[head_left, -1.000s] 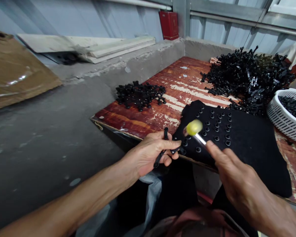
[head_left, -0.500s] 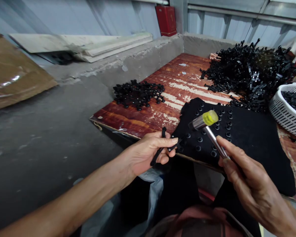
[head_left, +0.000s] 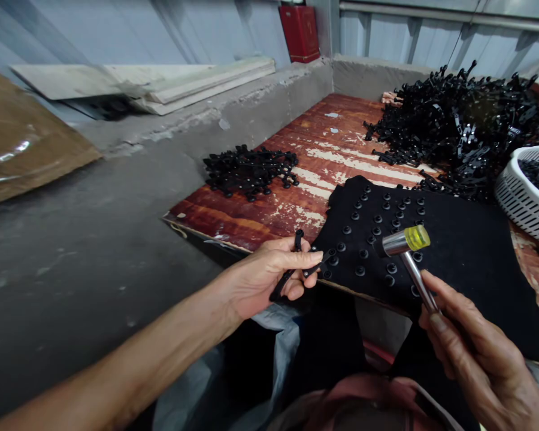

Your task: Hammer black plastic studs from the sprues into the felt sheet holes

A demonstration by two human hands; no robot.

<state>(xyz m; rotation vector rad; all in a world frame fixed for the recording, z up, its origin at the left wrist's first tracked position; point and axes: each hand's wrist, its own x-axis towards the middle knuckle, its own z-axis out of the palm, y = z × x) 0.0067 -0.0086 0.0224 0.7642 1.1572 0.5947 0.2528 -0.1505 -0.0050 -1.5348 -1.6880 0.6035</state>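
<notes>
My left hand (head_left: pixel 281 269) is closed around black strap-like parts (head_left: pixel 282 286) with round ends, near the front edge of the table. One of them pokes out between thumb and fingers over the cloth's left corner. In my right hand (head_left: pixel 471 341) is a small mallet (head_left: pixel 415 266) with a metal head and a yellow translucent face, held by its shaft above the cloth. Under it lies a folded black cloth (head_left: pixel 471 257). Several small round black pieces (head_left: pixel 360 271) stand in rough rows on the cloth's left half.
A small heap of black parts (head_left: pixel 251 170) lies on the worn red-brown table (head_left: pixel 233 221). At the back right rises a large pile of similar parts (head_left: pixel 458 131), beside a white slotted basket (head_left: pixel 527 197). A low concrete wall (head_left: pixel 269 111) borders the table, with a red tin (head_left: pixel 299 34) on it.
The mallet has swung away from my left hand, to the right, and my right hand has moved right with it. My left hand keeps its hold, almost still. The view has shifted slightly.
</notes>
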